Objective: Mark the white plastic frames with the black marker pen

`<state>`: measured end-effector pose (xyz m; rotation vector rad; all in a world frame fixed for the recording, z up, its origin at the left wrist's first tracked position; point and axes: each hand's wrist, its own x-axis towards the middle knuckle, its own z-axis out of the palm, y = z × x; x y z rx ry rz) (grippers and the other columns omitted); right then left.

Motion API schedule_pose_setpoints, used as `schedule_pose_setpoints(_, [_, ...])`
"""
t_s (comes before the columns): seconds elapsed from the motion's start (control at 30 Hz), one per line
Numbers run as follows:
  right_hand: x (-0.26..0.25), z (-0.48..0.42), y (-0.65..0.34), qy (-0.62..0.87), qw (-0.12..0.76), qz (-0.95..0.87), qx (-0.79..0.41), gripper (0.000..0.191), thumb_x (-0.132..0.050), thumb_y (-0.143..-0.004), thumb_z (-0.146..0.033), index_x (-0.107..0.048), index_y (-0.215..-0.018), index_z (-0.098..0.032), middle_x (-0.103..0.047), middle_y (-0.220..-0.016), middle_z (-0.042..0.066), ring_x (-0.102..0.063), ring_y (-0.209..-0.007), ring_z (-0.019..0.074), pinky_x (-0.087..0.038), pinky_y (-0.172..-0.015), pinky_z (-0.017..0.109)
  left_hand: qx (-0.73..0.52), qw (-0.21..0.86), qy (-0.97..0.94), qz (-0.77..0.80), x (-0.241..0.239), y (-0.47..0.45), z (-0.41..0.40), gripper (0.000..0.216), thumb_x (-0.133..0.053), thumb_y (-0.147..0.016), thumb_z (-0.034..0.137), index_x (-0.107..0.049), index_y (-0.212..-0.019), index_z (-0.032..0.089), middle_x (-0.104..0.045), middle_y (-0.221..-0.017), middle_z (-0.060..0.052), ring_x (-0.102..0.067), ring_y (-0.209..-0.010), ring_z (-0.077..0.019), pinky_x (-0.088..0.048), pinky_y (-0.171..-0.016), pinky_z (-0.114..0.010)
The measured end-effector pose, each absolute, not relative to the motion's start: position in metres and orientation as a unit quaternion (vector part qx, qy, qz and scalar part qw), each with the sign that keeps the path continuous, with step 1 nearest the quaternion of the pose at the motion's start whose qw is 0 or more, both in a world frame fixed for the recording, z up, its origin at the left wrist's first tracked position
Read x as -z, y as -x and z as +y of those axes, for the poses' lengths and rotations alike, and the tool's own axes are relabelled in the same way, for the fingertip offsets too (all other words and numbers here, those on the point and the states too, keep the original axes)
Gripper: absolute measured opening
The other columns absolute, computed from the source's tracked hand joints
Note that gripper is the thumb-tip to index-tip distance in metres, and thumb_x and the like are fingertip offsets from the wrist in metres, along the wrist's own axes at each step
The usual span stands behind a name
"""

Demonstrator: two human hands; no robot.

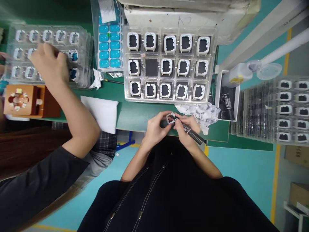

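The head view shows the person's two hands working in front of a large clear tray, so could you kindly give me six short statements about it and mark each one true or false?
1. The left hand holds a small white frame. True.
2. The right hand holds nothing. False: the right hand grips a black marker pen.
3. Every pocket is filled with a frame. False: one pocket in the middle row of the large clear tray shows only a dark surface.
4. A co-worker's hand is over the stacked trays at the left. True.
5. The rounded pieces between the trays are red. False: they are blue pieces.
6. Crumpled white paper lies right of the person's hands. True.
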<state>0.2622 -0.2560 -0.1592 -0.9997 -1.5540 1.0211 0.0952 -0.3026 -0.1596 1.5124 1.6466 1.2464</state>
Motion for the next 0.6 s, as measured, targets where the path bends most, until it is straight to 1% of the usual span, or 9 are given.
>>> schedule_pose_setpoints(0.17, [0.1567, -0.2538, -0.2611, 0.414, 0.492, -0.653, -0.400, 0.015, -0.077, -0.110, -0.034, -0.068, -0.098, -0.030, -0.087, -0.086, 0.000, -0.093, -0.112, 0.0306, -0.078, -0.094, 0.048, -0.466, 0.282, -0.571, 0.614, 0.1616, -0.0966, -0.3021, 0.040, -0.081, -0.101, 0.016, -0.075, -0.140, 0.024, -0.090, -0.126, -0.005, -0.090, -0.109, -0.0208, -0.072, -0.101, -0.031])
schedule_pose_setpoints(0.33, [0.1555, -0.2529, -0.2607, 0.413, 0.496, -0.663, -0.379, 0.013, -0.077, -0.109, -0.031, -0.070, -0.099, -0.030, -0.088, -0.087, 0.001, -0.093, -0.111, 0.0300, -0.078, -0.093, 0.046, -0.483, 0.269, -0.575, 0.603, 0.1623, -0.0977, -0.3021, 0.041, -0.082, -0.100, 0.013, -0.075, -0.139, 0.024, -0.090, -0.128, -0.005, -0.090, -0.109, -0.0195, -0.072, -0.100, -0.028])
schedule_pose_setpoints(0.6, [0.1598, -0.2531, -0.2602, 0.417, 0.498, -0.664, -0.371, 0.012, -0.077, -0.109, -0.032, -0.070, -0.100, -0.030, -0.087, -0.085, -0.001, -0.093, -0.108, 0.0301, -0.078, -0.092, 0.047, -0.462, 0.265, -0.585, 0.612, 0.1632, -0.0978, -0.3037, 0.040, -0.079, -0.103, 0.016, -0.073, -0.142, 0.024, -0.089, -0.130, -0.007, -0.090, -0.112, -0.0215, -0.073, -0.102, -0.032])
